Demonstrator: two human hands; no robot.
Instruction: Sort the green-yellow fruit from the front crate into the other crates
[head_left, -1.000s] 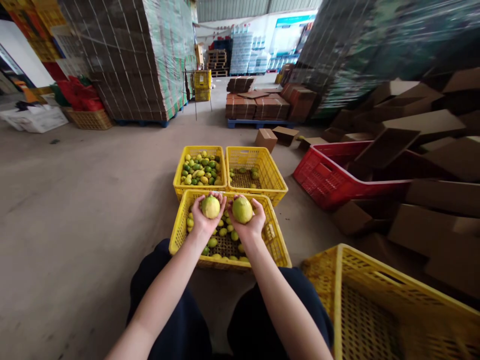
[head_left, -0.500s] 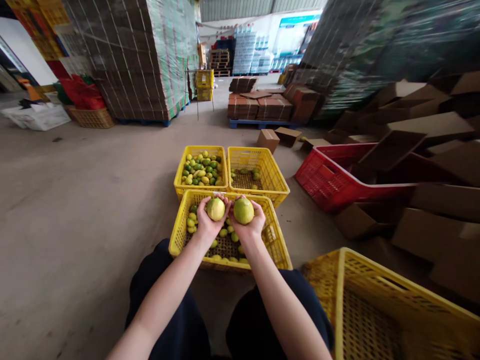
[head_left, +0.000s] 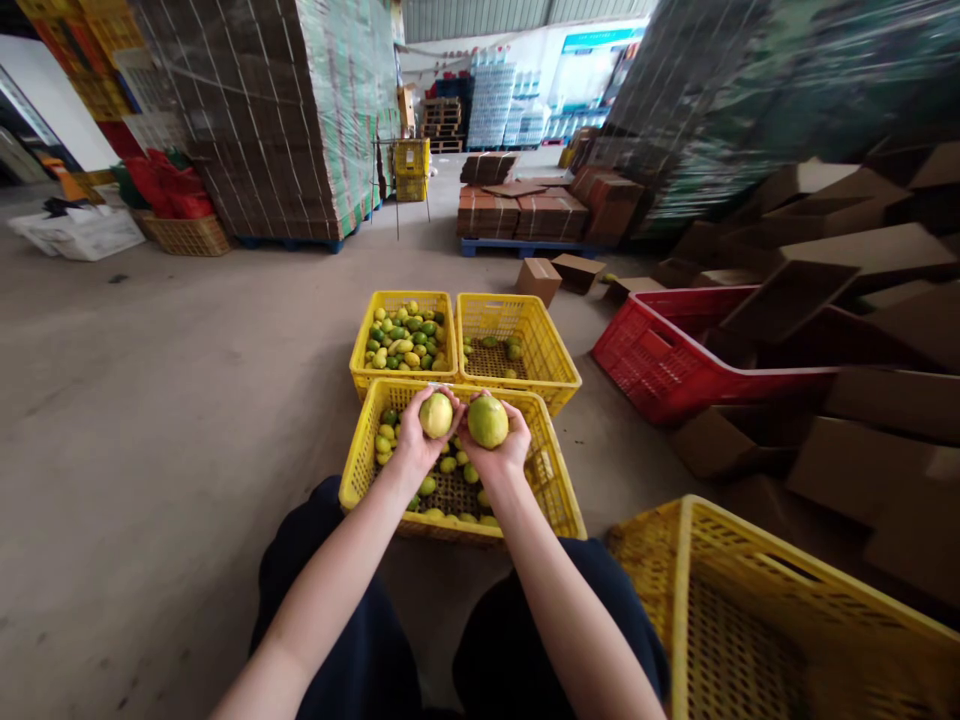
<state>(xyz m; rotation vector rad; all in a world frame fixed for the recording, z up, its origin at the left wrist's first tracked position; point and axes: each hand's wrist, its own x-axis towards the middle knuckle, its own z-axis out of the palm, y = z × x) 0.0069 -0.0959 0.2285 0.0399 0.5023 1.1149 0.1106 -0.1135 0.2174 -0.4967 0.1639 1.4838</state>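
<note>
My left hand (head_left: 417, 440) is cupped round a pale yellow lemon (head_left: 436, 415), its fingers curled behind the fruit. In my right hand (head_left: 501, 455) rests a greener, rounder lemon (head_left: 487, 422). Both hands are side by side, fingertips close together, above the near yellow crate (head_left: 352, 480). Inside that crate, loose yellow and green lemons (head_left: 448, 465) lie on the slatted bottom, partly hidden by my hands and forearms.
Behind stand a yellow crate (head_left: 362, 378) full of green and yellow lemons and another yellow crate (head_left: 559, 370) with a few. At right are a red crate (head_left: 645, 350), cardboard boxes (head_left: 847, 470) and a big yellow crate (head_left: 682, 600). Wrapped pallet stacks (head_left: 247, 120) stand farther back.
My left hand has turned its lemon slightly and shifted a little to the right and up. The right hand holds its lemon nearly still. The view has moved very slightly.
</note>
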